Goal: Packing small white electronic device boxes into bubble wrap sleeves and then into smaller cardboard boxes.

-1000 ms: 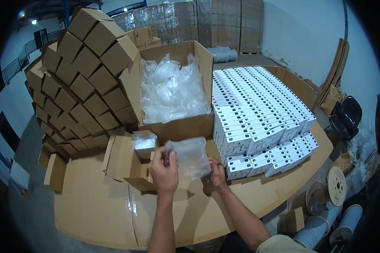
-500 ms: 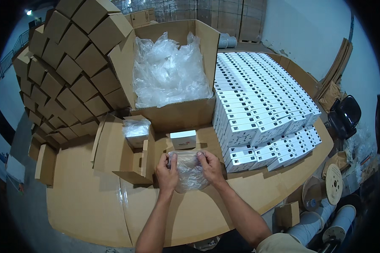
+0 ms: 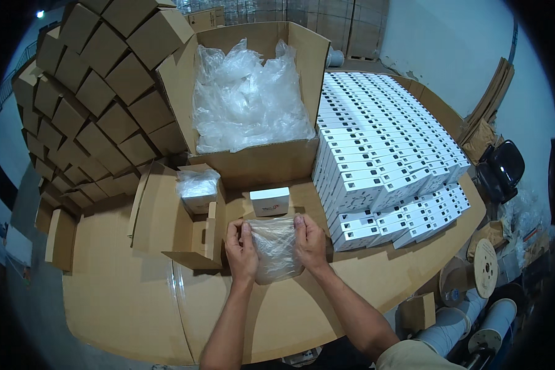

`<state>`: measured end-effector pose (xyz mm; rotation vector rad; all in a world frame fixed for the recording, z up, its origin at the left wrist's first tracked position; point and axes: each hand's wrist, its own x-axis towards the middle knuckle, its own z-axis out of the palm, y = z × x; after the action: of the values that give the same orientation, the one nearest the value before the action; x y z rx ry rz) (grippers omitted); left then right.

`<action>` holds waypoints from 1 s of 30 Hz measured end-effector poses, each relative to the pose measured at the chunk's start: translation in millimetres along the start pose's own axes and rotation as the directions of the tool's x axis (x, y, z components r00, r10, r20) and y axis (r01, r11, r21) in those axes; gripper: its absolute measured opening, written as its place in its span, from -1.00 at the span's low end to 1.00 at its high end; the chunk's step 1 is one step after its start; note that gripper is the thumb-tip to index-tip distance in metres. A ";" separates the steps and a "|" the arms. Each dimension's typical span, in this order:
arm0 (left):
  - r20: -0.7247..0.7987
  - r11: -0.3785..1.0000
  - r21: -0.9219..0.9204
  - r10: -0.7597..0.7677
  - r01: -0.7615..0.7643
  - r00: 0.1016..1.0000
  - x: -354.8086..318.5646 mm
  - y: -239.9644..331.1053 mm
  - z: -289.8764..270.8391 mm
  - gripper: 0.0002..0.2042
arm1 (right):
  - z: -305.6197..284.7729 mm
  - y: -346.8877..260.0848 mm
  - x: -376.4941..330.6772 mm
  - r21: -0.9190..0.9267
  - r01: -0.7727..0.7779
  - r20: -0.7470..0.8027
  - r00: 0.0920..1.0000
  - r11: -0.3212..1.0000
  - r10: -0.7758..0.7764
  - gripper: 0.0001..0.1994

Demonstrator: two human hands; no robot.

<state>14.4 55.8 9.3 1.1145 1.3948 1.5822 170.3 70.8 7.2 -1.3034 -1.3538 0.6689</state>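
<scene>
Between my hands a clear plastic bag (image 3: 276, 250) is stretched over the cardboard-covered table. My left hand (image 3: 242, 250) pinches its upper left corner and my right hand (image 3: 309, 242) its upper right. Whether anything is inside the bag I cannot make out. Just beyond it stands a small white box (image 3: 270, 201) on the cardboard. To the left is an open brown carton (image 3: 182, 243) with a plastic-wrapped packet (image 3: 198, 190) in its far part.
A large open carton (image 3: 246, 165) full of crumpled clear bags (image 3: 246, 102) stands behind. Brown boxes (image 3: 98, 92) pile up at the left. Stacked white boxes (image 3: 376, 160) fill the right. Cable spools (image 3: 486, 267) and a black chair (image 3: 504, 165) are beyond the table's right edge.
The bag is pulled flatter and wider between my hands, its upper edge raised slightly. Both hands keep hold of its corners. The whole view has shifted a little.
</scene>
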 end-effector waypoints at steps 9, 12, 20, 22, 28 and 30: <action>-0.015 0.995 0.096 0.018 -0.016 1.000 -0.6 8.6 3.6 -0.78 | -5.9 11.3 6.4 0.096 -0.138 0.033 0.990 0.986 0.136 -0.67; -0.003 0.996 0.036 -0.079 0.079 0.997 5.8 -12.1 -4.2 -0.82 | -9.7 3.7 10.5 0.414 -0.261 0.099 0.965 0.872 0.242 -0.81; 0.132 0.823 -0.398 -0.386 0.406 0.913 11.9 -20.5 -14.8 -0.80 | -18.9 -19.2 6.2 0.585 -0.081 0.192 0.980 0.807 -0.041 -0.60; 0.103 0.851 -0.335 -0.394 0.405 0.913 9.9 -11.7 -12.8 -0.78 | -21.4 -16.3 9.9 0.179 0.300 0.156 0.932 0.937 -0.328 -0.60; 0.138 0.915 -0.169 -0.347 0.367 0.928 -2.9 15.3 -12.5 -0.58 | -20.8 6.2 8.3 0.213 -0.052 0.221 0.975 0.976 0.004 -0.84; 0.031 0.998 0.036 -0.051 0.050 0.998 -9.6 22.5 -3.7 -0.53 | -18.9 1.5 7.1 0.229 -0.050 0.236 0.972 0.972 -0.005 -0.80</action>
<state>14.7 42.5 30.1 1.1113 1.4238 1.5033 189.7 72.6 12.7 -1.0765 -1.4018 0.9926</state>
